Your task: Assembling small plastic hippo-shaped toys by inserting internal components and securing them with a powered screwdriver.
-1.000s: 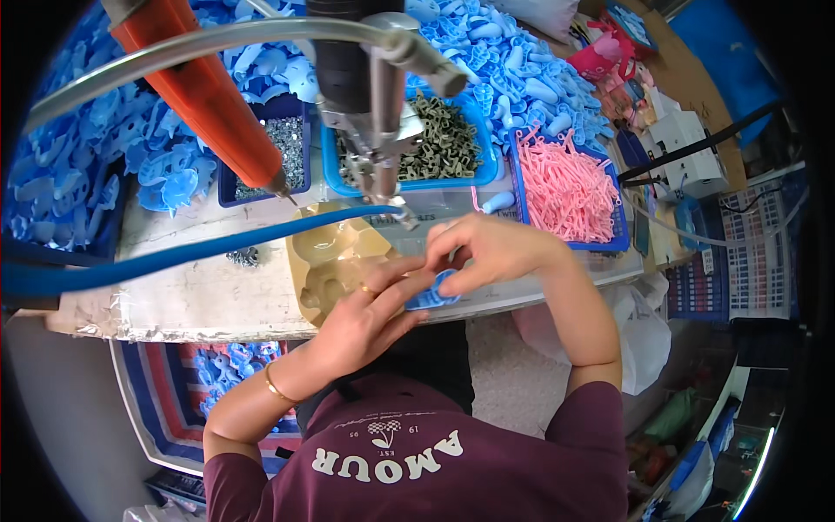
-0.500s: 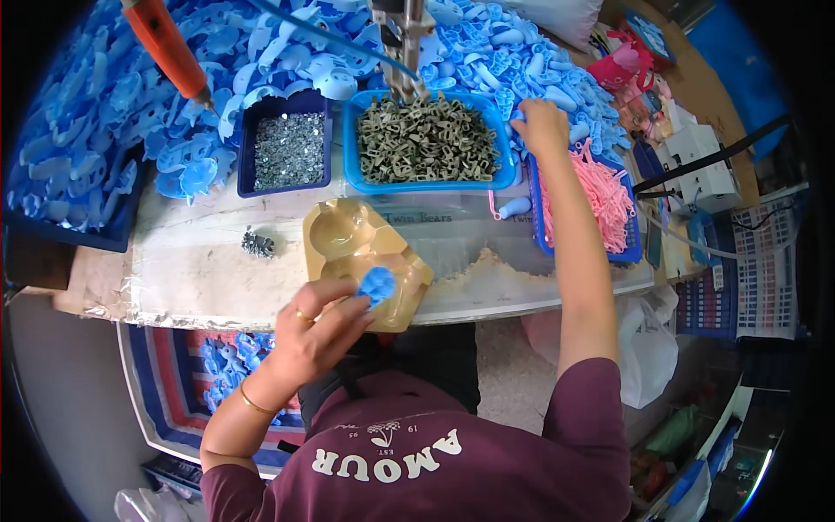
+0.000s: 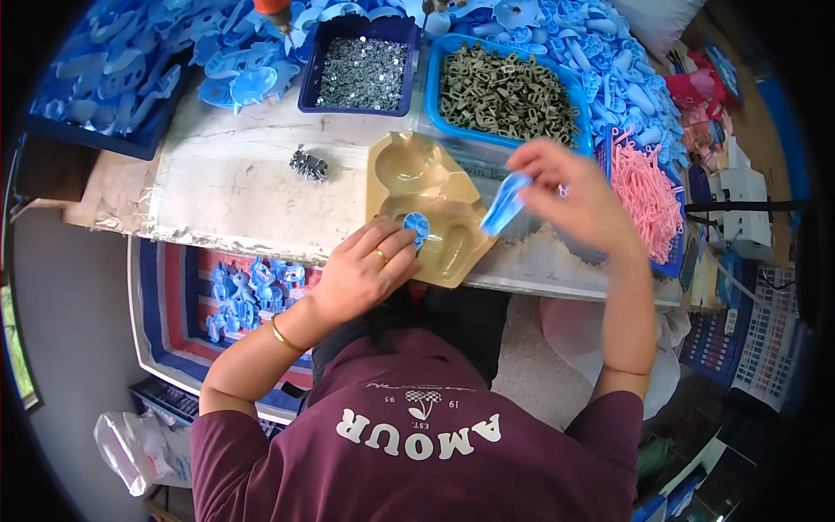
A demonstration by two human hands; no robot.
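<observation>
My left hand (image 3: 370, 268) reaches over the near-left part of a tan moulded fixture (image 3: 407, 170). Its fingertips hold a small round blue plastic piece (image 3: 416, 230) down in the fixture; part of the piece is under the fingers. Just right of the fixture, my right hand (image 3: 570, 193) pinches a long blue plastic piece (image 3: 506, 204), slightly smeared by motion. That piece's lower tip hangs by the fixture's right edge. A tiny pale loop shows beside the right fingers; whether they hold it I cannot tell.
Behind the fixture stand a dark blue tray (image 3: 315, 91) of shiny small parts and a blue tray (image 3: 432, 104) of metal clips. Pink strips (image 3: 644, 196) fill a basket at right. Blue parts are heaped behind. A small metallic cluster (image 3: 309, 163) lies left; finished-looking blue pieces (image 3: 239, 296) sit below the table.
My right hand has come back from the blue heap toward the fixture, carrying a long blue piece. My left hand has lowered its round piece into the fixture. The whole view has shifted.
</observation>
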